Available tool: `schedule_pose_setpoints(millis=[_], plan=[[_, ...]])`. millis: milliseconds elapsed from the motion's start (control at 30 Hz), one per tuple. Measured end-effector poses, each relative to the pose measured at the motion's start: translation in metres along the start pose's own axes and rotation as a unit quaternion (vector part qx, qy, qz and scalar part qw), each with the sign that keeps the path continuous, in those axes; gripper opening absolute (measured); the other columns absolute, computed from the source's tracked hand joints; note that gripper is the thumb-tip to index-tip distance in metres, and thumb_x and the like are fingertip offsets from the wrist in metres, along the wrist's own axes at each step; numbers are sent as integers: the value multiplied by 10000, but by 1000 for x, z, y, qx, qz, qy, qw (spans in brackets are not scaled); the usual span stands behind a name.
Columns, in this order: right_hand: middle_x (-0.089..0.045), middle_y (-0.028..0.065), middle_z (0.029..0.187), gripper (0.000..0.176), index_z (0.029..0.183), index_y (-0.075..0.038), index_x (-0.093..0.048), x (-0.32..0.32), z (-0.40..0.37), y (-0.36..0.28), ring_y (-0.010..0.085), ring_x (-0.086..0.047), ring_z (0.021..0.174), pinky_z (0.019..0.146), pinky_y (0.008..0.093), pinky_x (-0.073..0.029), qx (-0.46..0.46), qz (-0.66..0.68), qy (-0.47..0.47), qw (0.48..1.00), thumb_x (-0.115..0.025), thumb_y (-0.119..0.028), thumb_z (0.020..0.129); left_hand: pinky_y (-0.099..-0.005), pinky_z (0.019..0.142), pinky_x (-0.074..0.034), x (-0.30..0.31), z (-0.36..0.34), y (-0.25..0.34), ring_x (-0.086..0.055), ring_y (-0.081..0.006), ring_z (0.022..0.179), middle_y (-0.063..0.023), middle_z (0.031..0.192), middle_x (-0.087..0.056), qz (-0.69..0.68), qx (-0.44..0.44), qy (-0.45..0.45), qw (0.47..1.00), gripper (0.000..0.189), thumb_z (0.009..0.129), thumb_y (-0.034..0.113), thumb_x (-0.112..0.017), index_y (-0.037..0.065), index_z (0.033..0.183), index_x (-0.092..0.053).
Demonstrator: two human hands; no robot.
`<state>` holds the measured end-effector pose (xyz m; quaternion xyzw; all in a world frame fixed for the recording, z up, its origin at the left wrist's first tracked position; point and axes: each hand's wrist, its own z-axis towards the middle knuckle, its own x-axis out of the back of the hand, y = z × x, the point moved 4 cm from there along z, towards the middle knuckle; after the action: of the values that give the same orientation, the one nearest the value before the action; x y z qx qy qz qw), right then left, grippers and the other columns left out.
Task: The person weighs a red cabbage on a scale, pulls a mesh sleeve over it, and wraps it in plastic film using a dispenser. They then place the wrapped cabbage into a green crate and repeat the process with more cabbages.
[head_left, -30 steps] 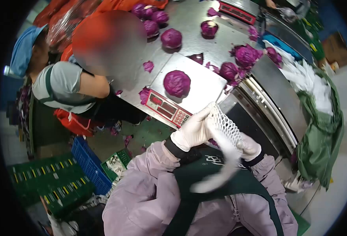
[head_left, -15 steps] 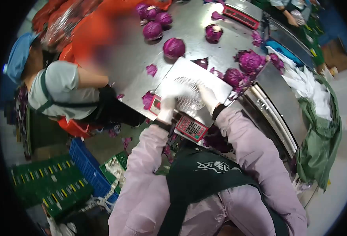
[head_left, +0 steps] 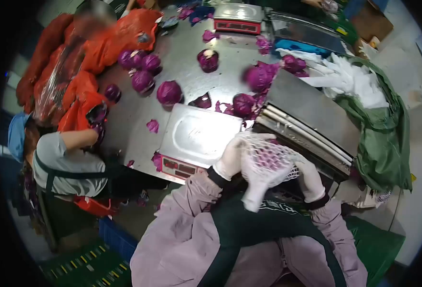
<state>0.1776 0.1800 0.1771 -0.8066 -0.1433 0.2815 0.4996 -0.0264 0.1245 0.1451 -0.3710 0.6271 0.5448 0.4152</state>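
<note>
My left hand [head_left: 231, 155], in a white glove, is closed on the upper left edge of a white foam net sleeve [head_left: 274, 165]. On the sleeve's right side, my gloved right hand [head_left: 309, 176] grips the stretched mesh. The net hangs in front of my apron, its narrow end drooping toward me, and purple shows through its holes. Just left of my hands lies a weighing scale [head_left: 196, 131] with a bare metal plate. Past its far edge sit a red cabbage [head_left: 169, 93] and a dark purple leaf piece [head_left: 201, 101].
More cabbages [head_left: 143, 81] and loose leaves lie on the metal table [head_left: 184, 57]. A roller machine [head_left: 311, 119] borders my right, beside a green sack [head_left: 388, 138] of white nets. A co-worker [head_left: 70, 158] stands left near orange sacks [head_left: 125, 36]. Another scale [head_left: 237, 20] is at the back.
My hands have moved with the net from above the scale to the right and closer to my body. The view has turned right, and the co-worker's arm now reaches toward the orange sacks.
</note>
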Motion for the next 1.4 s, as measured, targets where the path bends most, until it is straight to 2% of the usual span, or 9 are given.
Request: schedule_pose_setpoints(millis=[233,500,633,733,900,1033,1167,1300,1400], plan=[[-634,86,1121,230,1082,56,-612,78,-64,-73,142,-585,996,892,263,-428,193,-145,161,957,-551,-97,922,-410,996,-453,-57,106,-61,-590,-278,1105,-167,1216,-611,18,126,-110,986,470,994,303,-351,-62,1221,-542],[-618,167,1142,303,1195,71,-512,121,-25,-40,242,-604,1053,956,372,-459,24,466,27,884,-453,-151,998,-416,1039,-411,-35,81,-112,-577,-304,1128,-220,1243,-584,-100,189,7,977,497,863,179,-444,-104,1267,-496],[-618,96,1192,407,1235,3,-513,144,-40,13,172,-598,1057,922,326,-473,-78,61,56,993,-400,-330,1030,-406,975,-425,-78,93,-93,-605,-299,1022,-195,1049,-668,-3,80,14,997,319,792,161,-510,-87,909,-674],[-437,85,1447,562,1478,-35,-294,107,-34,-13,174,-406,1323,1127,370,-288,-70,346,-73,933,-395,-352,1025,-348,926,-454,-98,131,-82,-613,-231,971,-146,1013,-660,312,4,-122,942,323,789,118,-559,-68,1046,-622],[-549,88,1272,477,1340,-5,-424,152,34,-51,171,-516,1178,1018,319,-416,114,183,104,971,-605,-154,924,-272,799,-486,-75,215,-68,-592,-140,890,-104,1009,-612,552,-176,191,793,488,826,169,-705,-40,1212,-491],[-545,113,1260,595,1342,25,-410,192,95,-73,157,-522,1143,1014,297,-404,275,-22,167,947,-701,-58,830,-263,726,-487,-51,267,-86,-588,-127,813,-99,977,-619,377,-13,193,906,437,852,210,-679,-41,1162,-501],[-540,119,1321,633,1378,29,-434,238,121,-61,171,-521,1179,1025,291,-389,156,-72,159,972,-719,-179,853,-226,716,-472,-3,262,-93,-616,-154,866,-83,1033,-629,298,126,205,924,401,915,281,-625,34,1223,-551],[-602,114,1245,462,1314,-62,-536,244,55,-98,215,-566,1109,946,313,-444,188,-262,163,933,-664,-168,883,-352,922,-461,-22,206,-33,-571,-253,1115,-92,1136,-623,627,-1,39,778,396,909,178,-626,59,1273,-524],[-616,80,1208,425,1227,-216,-605,245,23,-80,299,-573,1098,931,380,-455,312,-650,-20,693,-658,-113,818,-455,1024,-396,-43,179,-23,-503,-311,1223,-99,1289,-550,896,-86,-265,345,485,776,57,-597,213,1236,-596]])
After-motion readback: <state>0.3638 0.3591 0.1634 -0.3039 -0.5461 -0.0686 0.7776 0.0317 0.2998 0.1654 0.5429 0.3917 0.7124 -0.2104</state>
